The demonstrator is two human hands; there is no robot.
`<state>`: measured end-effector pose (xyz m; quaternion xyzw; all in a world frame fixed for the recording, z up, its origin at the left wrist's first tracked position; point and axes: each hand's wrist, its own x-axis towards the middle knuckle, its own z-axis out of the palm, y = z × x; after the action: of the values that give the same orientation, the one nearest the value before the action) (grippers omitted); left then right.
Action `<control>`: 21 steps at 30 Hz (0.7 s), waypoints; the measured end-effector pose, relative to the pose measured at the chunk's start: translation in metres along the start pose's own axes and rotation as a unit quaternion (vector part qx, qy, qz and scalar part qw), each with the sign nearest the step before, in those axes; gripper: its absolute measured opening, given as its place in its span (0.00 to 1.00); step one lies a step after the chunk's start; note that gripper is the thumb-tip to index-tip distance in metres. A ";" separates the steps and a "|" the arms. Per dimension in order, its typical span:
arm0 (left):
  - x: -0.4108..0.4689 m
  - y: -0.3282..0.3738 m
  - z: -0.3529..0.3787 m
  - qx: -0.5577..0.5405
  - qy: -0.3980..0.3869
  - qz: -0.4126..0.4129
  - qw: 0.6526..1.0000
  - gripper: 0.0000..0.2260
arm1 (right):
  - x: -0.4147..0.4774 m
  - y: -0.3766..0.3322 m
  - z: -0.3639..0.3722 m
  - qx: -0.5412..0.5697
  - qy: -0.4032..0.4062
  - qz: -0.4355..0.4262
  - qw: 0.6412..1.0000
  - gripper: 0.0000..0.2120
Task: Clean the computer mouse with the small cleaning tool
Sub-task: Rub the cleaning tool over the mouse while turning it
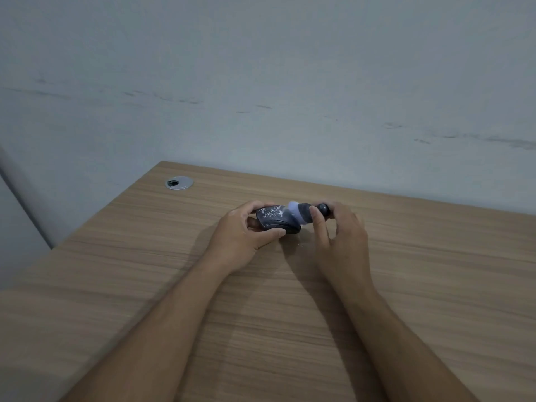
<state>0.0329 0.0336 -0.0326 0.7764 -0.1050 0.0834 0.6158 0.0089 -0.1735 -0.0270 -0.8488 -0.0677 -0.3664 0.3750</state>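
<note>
My right hand (pixel 338 227) is closed around the dark handle of the small cleaning tool (pixel 307 214), fingers wrapped near its knobbed end, and I am pressing its pale, blurred brush head against the right end of the computer mouse (pixel 277 220). My left hand (pixel 246 230) grips that mouse from the left side, thumb along its near edge and fingers over the far edge, steadying it just above or on the tabletop (pixel 406 285); I cannot tell which.

I judge the step in hand to be the brushing itself: the dark shell is speckled with white flecks, most of them toward the left and middle, so the work looks only partly done. The next move, as I see it, calls for sweeping the brush leftward across the speckled top while I keep the mouse clamped firmly so it does not twist, then clearing the few white crumbs (pixel 300 244) lying on the wood just below it.

Counting: one mouse, one tool, two hands, one round cable grommet (pixel 179 182) well apart at the far left corner.
</note>
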 end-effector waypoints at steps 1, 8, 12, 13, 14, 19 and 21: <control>0.000 0.000 0.001 -0.001 0.001 -0.001 1.000 0.23 | 0.002 0.002 -0.001 0.005 0.010 0.013 1.000 0.06; 0.003 -0.003 0.002 -0.007 0.000 -0.001 1.000 0.24 | -0.002 -0.002 -0.007 -0.002 0.003 -0.010 1.000 0.07; -0.001 0.000 0.003 0.012 0.003 0.007 1.000 0.24 | 0.004 0.005 -0.005 0.004 0.015 0.032 0.999 0.07; -0.001 -0.001 0.003 0.016 0.000 0.011 1.000 0.24 | 0.005 0.003 -0.007 0.015 0.027 0.033 0.999 0.07; 0.000 -0.001 0.003 0.021 -0.001 0.016 1.000 0.24 | 0.005 -0.001 -0.009 0.024 0.037 0.024 0.999 0.07; 0.001 -0.002 0.004 0.031 0.001 0.019 0.999 0.24 | -0.003 -0.008 0.001 -0.007 -0.010 -0.063 0.998 0.09; 0.001 -0.002 0.004 0.032 -0.006 0.016 0.999 0.24 | 0.001 -0.001 0.004 -0.027 -0.027 -0.041 0.998 0.10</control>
<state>0.0341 0.0299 -0.0356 0.7947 -0.1181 0.0918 0.5883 0.0116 -0.1701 -0.0269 -0.8647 -0.1026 -0.3603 0.3345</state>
